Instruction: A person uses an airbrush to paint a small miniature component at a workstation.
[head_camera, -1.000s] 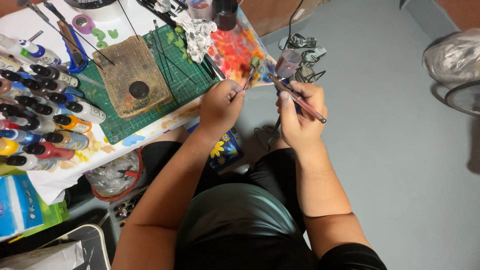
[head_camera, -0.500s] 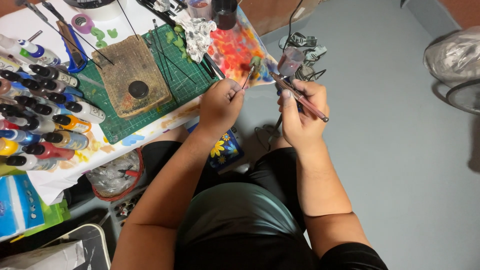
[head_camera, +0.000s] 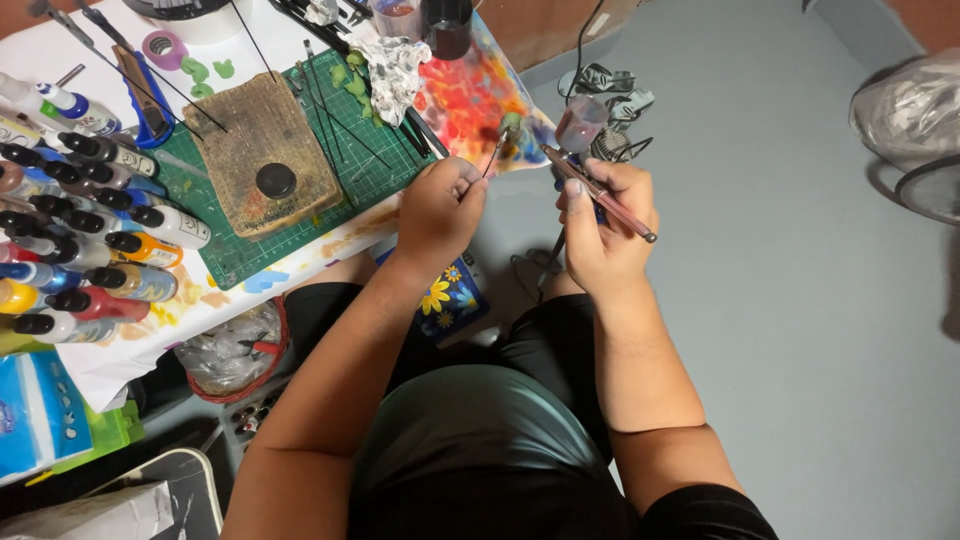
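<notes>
Hands painting a small piece.
Right hand (head_camera: 600, 225) grasps an airbrush (head_camera: 598, 190) angled up-left; left hand (head_camera: 440, 205) pinches a thin stick (head_camera: 494, 155) upright.

I counted one airbrush (head_camera: 600, 192) in my right hand (head_camera: 603, 232) and one small piece on a stick (head_camera: 503, 137) in my left hand (head_camera: 437, 208). On the bench (head_camera: 60, 50) lay one green cutting mat (head_camera: 375, 165), one worn wooden block (head_camera: 262, 150), one crumpled rag (head_camera: 393, 72), one purple tape roll (head_camera: 163, 48) and over a dozen paint bottles (head_camera: 80, 235).
</notes>
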